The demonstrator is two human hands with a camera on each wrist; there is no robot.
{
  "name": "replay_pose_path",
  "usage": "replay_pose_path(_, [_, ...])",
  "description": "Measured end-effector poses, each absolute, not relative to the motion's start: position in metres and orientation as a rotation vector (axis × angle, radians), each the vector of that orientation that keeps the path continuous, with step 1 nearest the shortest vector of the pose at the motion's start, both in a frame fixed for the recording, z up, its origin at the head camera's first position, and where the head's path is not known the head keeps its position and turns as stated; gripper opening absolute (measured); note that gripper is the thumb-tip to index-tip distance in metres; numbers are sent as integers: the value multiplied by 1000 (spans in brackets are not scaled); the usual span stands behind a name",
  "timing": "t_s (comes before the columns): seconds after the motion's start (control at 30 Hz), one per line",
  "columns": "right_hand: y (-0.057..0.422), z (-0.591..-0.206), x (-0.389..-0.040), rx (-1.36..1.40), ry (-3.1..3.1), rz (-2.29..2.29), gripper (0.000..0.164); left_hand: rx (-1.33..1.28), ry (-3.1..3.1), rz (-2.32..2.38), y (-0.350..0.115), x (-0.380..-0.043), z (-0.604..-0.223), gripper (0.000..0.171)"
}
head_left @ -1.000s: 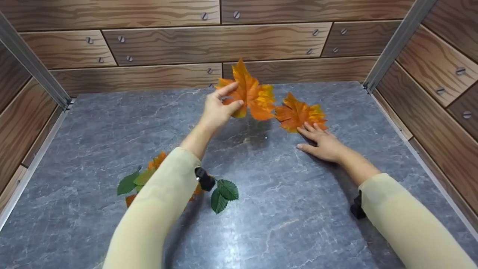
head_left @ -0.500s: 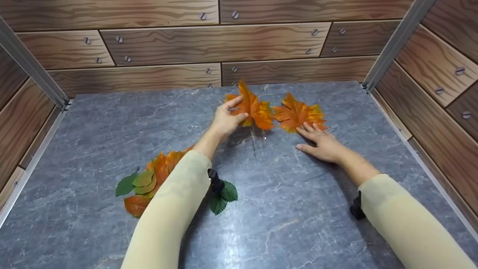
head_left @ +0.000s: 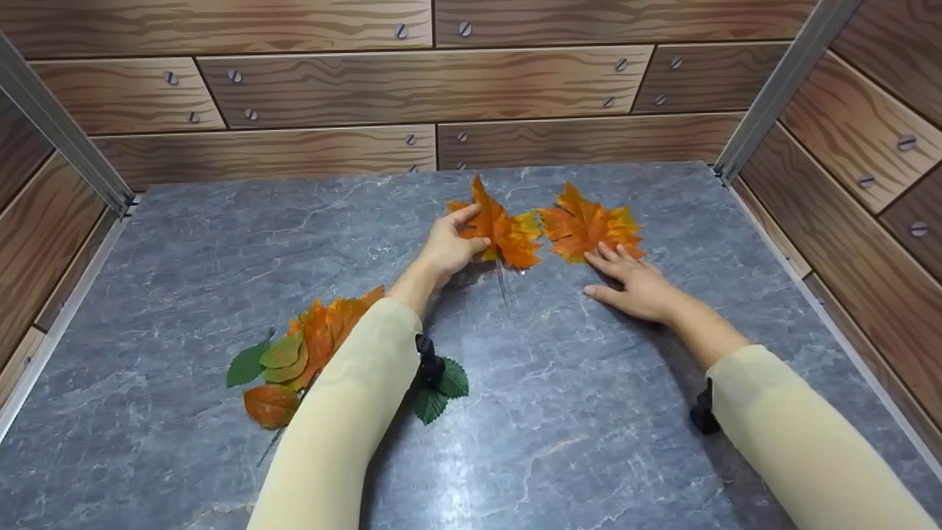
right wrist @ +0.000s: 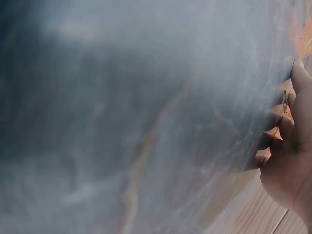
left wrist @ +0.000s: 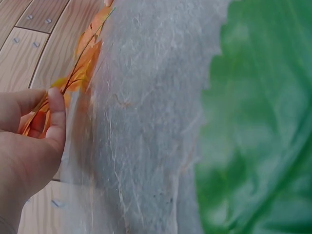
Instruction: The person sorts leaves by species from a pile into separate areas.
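In the head view my left hand (head_left: pixel 449 246) pinches an orange maple leaf (head_left: pixel 508 232) by its left part, thumb in front. The leaf stands tilted just over the grey tabletop, and its thin stem points toward me. My right hand (head_left: pixel 636 283) lies flat with spread fingers, its fingertips on the lower edge of a second orange maple leaf (head_left: pixel 585 221). That leaf lies on the table close to the first one's right tip. In the left wrist view, thumb and fingers (left wrist: pixel 56 112) close on the leaf near its stem.
Left of centre lies a bunch of orange leaves (head_left: pixel 324 331), partly under my left sleeve, with yellow-green leaves (head_left: pixel 285 361), a green leaf (head_left: pixel 248 366) and a reddish leaf (head_left: pixel 271 406). Dark green leaves (head_left: pixel 441 390) show beside the sleeve. Wood-patterned walls (head_left: pixel 427 85) enclose the marbled table (head_left: pixel 589 456).
My left hand has come down and slightly right with its maple leaf, lowering it toward the table beside the other leaf. My right hand has stayed in place.
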State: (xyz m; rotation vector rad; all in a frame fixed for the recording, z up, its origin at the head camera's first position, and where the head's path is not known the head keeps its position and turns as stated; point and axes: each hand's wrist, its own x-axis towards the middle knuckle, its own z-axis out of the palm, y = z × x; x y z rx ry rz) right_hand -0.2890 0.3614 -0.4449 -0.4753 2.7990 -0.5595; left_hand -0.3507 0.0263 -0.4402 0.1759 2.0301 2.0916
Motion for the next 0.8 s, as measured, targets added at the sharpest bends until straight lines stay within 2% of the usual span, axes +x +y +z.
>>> replay_pose_path(0.8, [361, -445, -289, -497, 2816, -570, 77, 204, 2226, 1820, 10, -351, -430, 76])
